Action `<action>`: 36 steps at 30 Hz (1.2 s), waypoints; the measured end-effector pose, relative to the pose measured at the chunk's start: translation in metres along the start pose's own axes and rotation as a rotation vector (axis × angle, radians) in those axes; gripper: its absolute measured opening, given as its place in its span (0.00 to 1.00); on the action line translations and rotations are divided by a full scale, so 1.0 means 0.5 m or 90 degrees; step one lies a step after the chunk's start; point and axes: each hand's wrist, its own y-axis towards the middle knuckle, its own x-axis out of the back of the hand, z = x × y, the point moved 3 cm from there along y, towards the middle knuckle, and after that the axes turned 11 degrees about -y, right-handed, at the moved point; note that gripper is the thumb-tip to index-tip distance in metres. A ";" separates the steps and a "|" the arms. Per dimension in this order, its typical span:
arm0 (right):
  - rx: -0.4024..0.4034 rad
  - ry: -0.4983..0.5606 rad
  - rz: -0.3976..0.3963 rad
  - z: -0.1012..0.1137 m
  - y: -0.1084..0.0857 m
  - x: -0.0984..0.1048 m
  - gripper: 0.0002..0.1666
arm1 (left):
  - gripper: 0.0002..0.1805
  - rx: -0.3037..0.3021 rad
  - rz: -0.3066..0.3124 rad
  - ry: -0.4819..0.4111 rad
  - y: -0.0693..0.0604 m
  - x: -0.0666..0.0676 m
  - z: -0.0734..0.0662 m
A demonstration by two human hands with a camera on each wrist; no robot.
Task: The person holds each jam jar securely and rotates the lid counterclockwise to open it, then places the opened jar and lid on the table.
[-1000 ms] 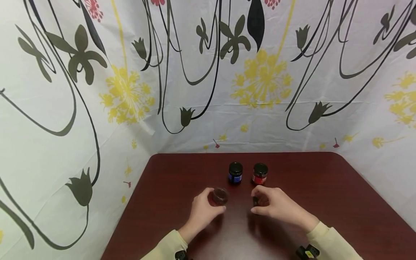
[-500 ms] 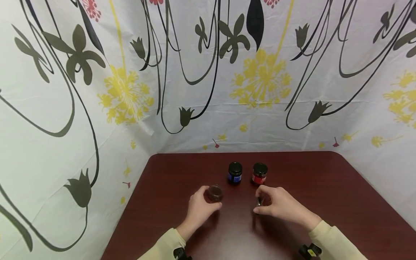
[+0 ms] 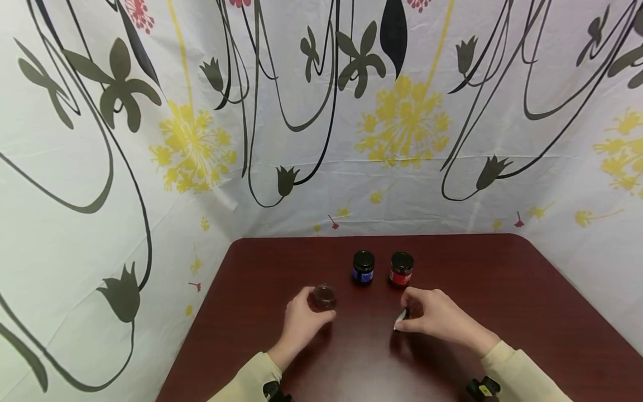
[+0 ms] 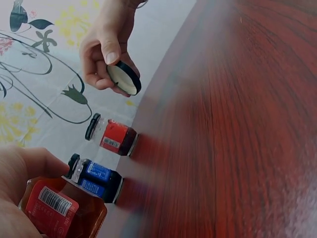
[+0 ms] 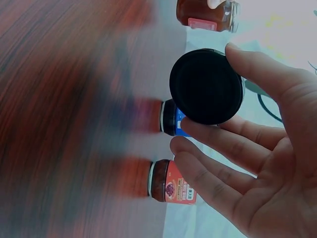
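Note:
My left hand (image 3: 302, 325) grips a lidless glass jar (image 4: 55, 210) of reddish-brown contents with a red barcode label. Its bare mouth shows in the head view; whether its base touches the table is hard to tell. Between thumb and fingers, my right hand (image 3: 438, 319) pinches a round lid (image 5: 205, 87), black outside and pale inside. The lid is tilted on edge above the table, apart from the jar. Beyond the hands stand two capped jars, a blue-labelled jar (image 3: 364, 268) and a red-labelled jar (image 3: 402, 269), which neither hand plainly touches.
The dark red-brown wooden table (image 3: 281, 262) has rounded far corners. A white cloth (image 3: 321, 139) printed with flowers hangs behind it and along the sides. Wrist cameras are strapped over both pale sleeves (image 3: 522, 371).
My left hand has moved left with the jar. The right hand has shifted slightly right, and the lid has turned so its pale inside shows more. The two capped jars have stayed put.

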 end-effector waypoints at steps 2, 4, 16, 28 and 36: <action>-0.002 -0.013 -0.007 -0.004 0.000 0.000 0.25 | 0.27 0.007 -0.003 0.000 0.002 0.003 0.003; -0.011 -0.023 -0.008 -0.008 0.001 0.000 0.25 | 0.27 0.007 -0.007 0.001 0.004 0.006 0.005; -0.045 -0.041 -0.024 -0.038 -0.014 -0.002 0.26 | 0.26 0.015 -0.028 -0.006 0.010 0.023 0.027; -0.108 -0.084 -0.078 -0.076 -0.033 0.010 0.27 | 0.28 0.009 -0.064 -0.001 0.031 0.039 0.051; -0.138 -0.104 -0.097 -0.110 -0.049 0.012 0.28 | 0.28 0.025 -0.071 -0.001 0.037 0.051 0.066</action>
